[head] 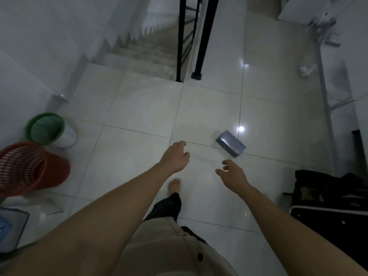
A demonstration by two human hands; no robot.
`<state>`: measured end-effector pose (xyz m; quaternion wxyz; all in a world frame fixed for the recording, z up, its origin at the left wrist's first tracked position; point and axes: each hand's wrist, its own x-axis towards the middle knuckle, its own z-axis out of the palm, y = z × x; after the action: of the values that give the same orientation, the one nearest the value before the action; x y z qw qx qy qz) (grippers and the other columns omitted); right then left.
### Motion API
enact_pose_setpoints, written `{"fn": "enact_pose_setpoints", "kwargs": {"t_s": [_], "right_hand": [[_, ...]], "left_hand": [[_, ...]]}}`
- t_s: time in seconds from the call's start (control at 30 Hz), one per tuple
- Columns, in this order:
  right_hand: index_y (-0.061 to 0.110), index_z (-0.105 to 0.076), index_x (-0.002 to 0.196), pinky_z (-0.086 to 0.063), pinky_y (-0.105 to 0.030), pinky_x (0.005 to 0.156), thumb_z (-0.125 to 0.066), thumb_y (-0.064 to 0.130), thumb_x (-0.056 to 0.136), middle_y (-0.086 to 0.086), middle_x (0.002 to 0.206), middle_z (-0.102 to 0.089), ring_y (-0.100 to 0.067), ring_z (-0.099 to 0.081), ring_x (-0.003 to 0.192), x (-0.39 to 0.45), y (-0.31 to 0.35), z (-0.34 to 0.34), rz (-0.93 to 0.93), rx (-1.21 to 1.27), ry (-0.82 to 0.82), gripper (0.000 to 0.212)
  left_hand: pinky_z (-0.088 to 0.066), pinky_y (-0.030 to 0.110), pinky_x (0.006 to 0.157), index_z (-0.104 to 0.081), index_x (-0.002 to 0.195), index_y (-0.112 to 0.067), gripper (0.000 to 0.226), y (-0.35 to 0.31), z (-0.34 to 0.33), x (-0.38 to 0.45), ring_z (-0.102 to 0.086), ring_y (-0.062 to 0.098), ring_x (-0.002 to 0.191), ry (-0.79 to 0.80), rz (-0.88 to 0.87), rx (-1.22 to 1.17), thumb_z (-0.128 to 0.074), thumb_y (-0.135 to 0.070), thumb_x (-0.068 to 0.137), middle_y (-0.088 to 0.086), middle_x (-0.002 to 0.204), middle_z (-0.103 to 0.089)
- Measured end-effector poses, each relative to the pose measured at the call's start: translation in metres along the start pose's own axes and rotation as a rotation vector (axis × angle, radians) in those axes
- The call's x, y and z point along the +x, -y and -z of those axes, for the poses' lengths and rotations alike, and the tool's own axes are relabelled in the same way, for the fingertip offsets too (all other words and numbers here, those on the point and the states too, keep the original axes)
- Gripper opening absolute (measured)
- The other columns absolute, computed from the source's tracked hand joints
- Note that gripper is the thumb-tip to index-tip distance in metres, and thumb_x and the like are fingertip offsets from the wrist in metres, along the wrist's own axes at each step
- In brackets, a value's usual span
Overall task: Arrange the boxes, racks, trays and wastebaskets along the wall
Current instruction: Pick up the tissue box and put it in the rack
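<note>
a small grey rectangular box wrapped in glossy film (231,143) is seen lying flat on the pale tiled floor (139,116), out in the open middle of it, well apart from the white wall (29,56) along the floor's left edge. near that left edge a green plastic mesh wastebasket (45,128) is stood upright with a white cylindrical bin (68,137) just beside it, and a red plastic mesh wastebasket (29,168) is seen tipped toward the camera beside them.

the left hand (175,156) and the right hand (233,172) are held out over the floor with fingers loosely curled; nothing is gripped by either. the right hand is nearer the box but not touching it.

the box is judged to be light and stiff, small enough for one hand. its shiny wrap is likely to be slippery, so a pinch on a corner is best avoided; it would be better taken across its two long sides, thumb on one and fingers on the other. the mesh baskets are judged light and somewhat flexible, best taken by the rim.

a black bag (328,198) is seen at the floor's right edge, and a staircase (147,54) with a black railing (205,36) at its far edge.
</note>
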<state>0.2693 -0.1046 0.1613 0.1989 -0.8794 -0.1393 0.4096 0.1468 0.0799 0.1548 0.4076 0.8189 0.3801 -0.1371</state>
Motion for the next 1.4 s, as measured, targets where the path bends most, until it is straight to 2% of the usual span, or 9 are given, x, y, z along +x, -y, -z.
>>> {"fn": "enact_pose_setpoints", "kwargs": {"t_s": [0.23, 0.43, 0.5, 0.63, 0.87, 1.0, 1.23, 1.3, 1.4], "right_hand": [[0.012, -0.045, 0.141, -0.043, -0.031, 0.097, -0.062, 0.031, 0.095, -0.012, 0.137, -0.053, -0.025, -0.053, 0.121, 0.075, -0.006, 0.05, -0.104, 0.163, -0.064, 0.053], [0.013, -0.042, 0.144, -0.041, -0.028, 0.092, -0.062, 0.029, 0.094, -0.012, 0.141, -0.049, -0.026, -0.051, 0.123, 0.155, -0.058, 0.073, -0.235, 0.258, -0.103, 0.056], [0.012, -0.04, 0.145, -0.042, -0.033, 0.099, -0.062, 0.029, 0.094, -0.013, 0.144, -0.047, -0.027, -0.05, 0.126, 0.195, -0.086, 0.074, -0.26, 0.27, -0.112, 0.058], [0.014, -0.037, 0.145, -0.042, -0.043, 0.107, -0.063, 0.029, 0.094, -0.013, 0.147, -0.044, -0.029, -0.047, 0.129, 0.294, -0.138, 0.067, -0.304, 0.331, -0.151, 0.06], [0.014, -0.035, 0.146, -0.043, -0.033, 0.094, -0.064, 0.026, 0.093, -0.012, 0.144, -0.046, -0.029, -0.05, 0.124, 0.472, -0.241, 0.019, -0.404, 0.448, -0.184, 0.062], [0.013, -0.027, 0.151, -0.041, -0.034, 0.095, -0.066, 0.028, 0.091, -0.014, 0.15, -0.039, -0.031, -0.046, 0.13, 0.558, -0.296, -0.013, -0.451, 0.459, -0.181, 0.073], [0.012, -0.022, 0.15, -0.042, -0.028, 0.086, -0.064, 0.017, 0.09, -0.011, 0.141, -0.047, -0.026, -0.053, 0.118, 0.648, -0.347, -0.049, -0.508, 0.626, -0.208, 0.074], [0.013, -0.02, 0.152, -0.043, -0.027, 0.086, -0.065, 0.017, 0.089, -0.008, 0.139, -0.049, -0.023, -0.054, 0.113, 0.657, -0.349, -0.053, -0.518, 0.702, -0.205, 0.077], [0.013, -0.025, 0.15, -0.047, -0.028, 0.088, -0.068, 0.023, 0.087, -0.007, 0.137, -0.051, -0.021, -0.055, 0.107, 0.657, -0.345, -0.053, -0.558, 0.783, -0.213, 0.077]], "left_hand": [[-0.031, 0.032, 0.109, -0.037, 0.147, -0.012, 0.05, -0.067, -0.025, 0.096, -0.038, 0.022, 0.137, 0.063, 0.001, -0.075, -0.045, -0.026, 0.1, 0.007, 0.151, -0.04], [-0.032, 0.032, 0.108, -0.036, 0.147, -0.014, 0.049, -0.097, -0.071, 0.185, -0.041, 0.022, 0.134, 0.133, -0.024, -0.022, -0.044, -0.026, 0.1, 0.007, 0.149, -0.04], [-0.033, 0.032, 0.107, -0.037, 0.146, -0.014, 0.049, -0.098, -0.1, 0.223, -0.041, 0.022, 0.134, 0.154, -0.016, -0.003, -0.045, -0.025, 0.099, 0.007, 0.149, -0.041], [-0.034, 0.033, 0.107, -0.039, 0.145, -0.014, 0.048, -0.092, -0.17, 0.312, -0.042, 0.022, 0.133, 0.156, -0.017, 0.008, -0.047, -0.025, 0.099, 0.006, 0.149, -0.041], [-0.034, 0.032, 0.105, -0.038, 0.144, -0.013, 0.048, -0.059, -0.311, 0.469, -0.042, 0.025, 0.133, 0.211, -0.03, 0.068, -0.048, -0.021, 0.098, 0.009, 0.148, -0.04], [-0.034, 0.033, 0.106, -0.035, 0.146, -0.012, 0.051, -0.031, -0.378, 0.552, -0.04, 0.025, 0.133, 0.215, -0.068, 0.087, -0.048, -0.021, 0.097, 0.01, 0.15, -0.035], [-0.023, 0.032, 0.117, -0.007, 0.156, -0.007, 0.072, 0.001, -0.437, 0.648, -0.024, 0.024, 0.146, 0.266, -0.005, 0.071, -0.048, -0.026, 0.099, 0.01, 0.161, -0.018], [-0.029, 0.024, 0.107, -0.006, 0.156, -0.01, 0.074, 0.003, -0.442, 0.658, -0.033, 0.023, 0.141, 0.339, 0.031, 0.013, -0.05, -0.026, 0.099, 0.007, 0.157, -0.028], [-0.037, 0.02, 0.086, -0.033, 0.144, -0.012, 0.054, 0.005, -0.445, 0.659, -0.051, 0.019, 0.122, 0.385, 0.043, -0.075, -0.053, -0.02, 0.095, 0.002, 0.137, -0.051]]}}
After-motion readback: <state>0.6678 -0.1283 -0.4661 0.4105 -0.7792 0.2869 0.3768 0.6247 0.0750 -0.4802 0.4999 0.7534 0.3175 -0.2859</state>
